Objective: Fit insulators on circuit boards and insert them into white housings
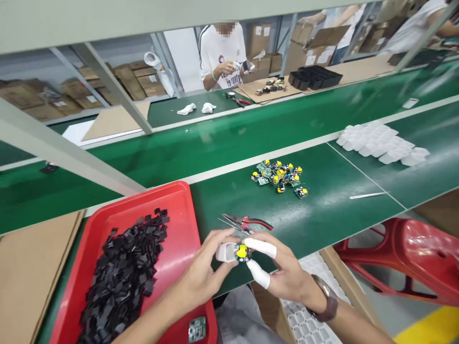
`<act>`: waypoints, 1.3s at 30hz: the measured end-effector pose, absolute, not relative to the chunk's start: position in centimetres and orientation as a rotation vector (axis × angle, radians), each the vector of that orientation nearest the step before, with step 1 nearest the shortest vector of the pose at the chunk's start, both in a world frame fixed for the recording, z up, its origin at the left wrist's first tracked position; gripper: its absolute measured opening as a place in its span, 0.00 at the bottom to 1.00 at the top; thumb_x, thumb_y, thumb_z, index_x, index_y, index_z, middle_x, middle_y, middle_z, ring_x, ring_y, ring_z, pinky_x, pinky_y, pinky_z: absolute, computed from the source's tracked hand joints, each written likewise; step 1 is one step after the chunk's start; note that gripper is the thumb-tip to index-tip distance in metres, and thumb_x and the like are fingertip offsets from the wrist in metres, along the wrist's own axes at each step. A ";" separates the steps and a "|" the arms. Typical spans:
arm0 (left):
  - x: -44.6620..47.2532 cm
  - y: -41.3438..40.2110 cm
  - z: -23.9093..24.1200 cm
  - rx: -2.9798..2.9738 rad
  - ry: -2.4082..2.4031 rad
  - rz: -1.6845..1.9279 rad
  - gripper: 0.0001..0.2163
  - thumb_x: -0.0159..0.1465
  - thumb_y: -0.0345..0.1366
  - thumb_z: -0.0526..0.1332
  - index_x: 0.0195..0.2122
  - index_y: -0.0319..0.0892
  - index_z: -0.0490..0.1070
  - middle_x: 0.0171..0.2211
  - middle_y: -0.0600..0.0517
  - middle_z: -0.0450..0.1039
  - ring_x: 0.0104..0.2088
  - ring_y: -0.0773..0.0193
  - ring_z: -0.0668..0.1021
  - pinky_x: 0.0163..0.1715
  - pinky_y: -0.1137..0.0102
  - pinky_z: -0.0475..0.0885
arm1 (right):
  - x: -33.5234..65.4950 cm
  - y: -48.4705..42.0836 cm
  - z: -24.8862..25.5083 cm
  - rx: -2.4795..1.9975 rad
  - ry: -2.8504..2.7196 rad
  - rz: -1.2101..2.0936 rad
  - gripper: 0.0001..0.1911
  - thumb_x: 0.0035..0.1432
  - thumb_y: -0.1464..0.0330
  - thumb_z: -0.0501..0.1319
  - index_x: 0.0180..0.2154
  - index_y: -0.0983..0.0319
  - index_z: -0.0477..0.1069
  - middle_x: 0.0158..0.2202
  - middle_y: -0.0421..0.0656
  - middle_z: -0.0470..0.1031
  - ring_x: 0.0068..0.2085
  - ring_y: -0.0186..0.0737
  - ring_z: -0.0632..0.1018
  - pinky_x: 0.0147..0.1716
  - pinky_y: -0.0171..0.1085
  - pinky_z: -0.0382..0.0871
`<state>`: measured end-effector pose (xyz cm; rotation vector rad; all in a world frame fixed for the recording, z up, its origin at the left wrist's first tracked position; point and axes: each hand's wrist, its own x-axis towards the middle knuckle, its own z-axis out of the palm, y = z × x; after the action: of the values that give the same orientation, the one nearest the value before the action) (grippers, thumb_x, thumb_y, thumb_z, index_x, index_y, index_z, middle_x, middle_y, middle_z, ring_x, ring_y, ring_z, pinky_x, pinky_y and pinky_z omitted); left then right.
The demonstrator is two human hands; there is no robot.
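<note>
My left hand (204,272) pinches a small white plastic housing (225,252) near the front edge of the green bench. My right hand (283,272), with white finger cots on thumb and forefinger, holds a small circuit board with a yellow part (243,252) against the housing's open end. Both hands meet just in front of red-handled pliers (247,222). Further back lies a pile of similar circuit boards (279,176).
A red tray (179,224) of several black square pieces stands at my left. White housings (382,143) lie heaped at the right. A red stool (412,253) stands below right. Across the belt a person in a white shirt (222,52) handles parts among cardboard boxes.
</note>
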<state>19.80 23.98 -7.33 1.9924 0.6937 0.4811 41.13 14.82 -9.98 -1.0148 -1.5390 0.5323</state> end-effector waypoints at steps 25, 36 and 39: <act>19.5 23.8 -7.6 2.236 0.603 0.828 0.22 0.68 0.24 0.62 0.61 0.45 0.64 0.49 0.44 0.75 0.50 0.58 0.79 0.50 0.62 0.79 | 40.7 14.2 -9.8 -1.060 -1.776 0.313 0.33 0.61 0.84 0.63 0.66 0.64 0.63 0.54 0.55 0.76 0.56 0.48 0.78 0.52 0.48 0.81; 19.6 24.1 -7.4 2.268 0.568 0.832 0.22 0.69 0.23 0.62 0.62 0.43 0.64 0.50 0.43 0.75 0.51 0.58 0.79 0.51 0.60 0.79 | 41.0 14.5 -9.3 -1.086 -1.787 0.302 0.31 0.62 0.82 0.63 0.65 0.63 0.64 0.54 0.54 0.77 0.55 0.48 0.79 0.51 0.48 0.82; 19.5 24.1 -7.5 2.272 0.552 0.834 0.22 0.69 0.23 0.62 0.62 0.44 0.64 0.50 0.43 0.75 0.51 0.57 0.78 0.51 0.59 0.79 | 41.1 14.5 -9.2 -1.082 -1.793 0.293 0.31 0.62 0.82 0.63 0.65 0.63 0.64 0.53 0.54 0.77 0.55 0.48 0.79 0.51 0.48 0.82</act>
<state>19.53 24.11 -7.49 2.2716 0.5518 0.8344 41.09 14.52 -9.18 -1.0816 -1.7934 0.2934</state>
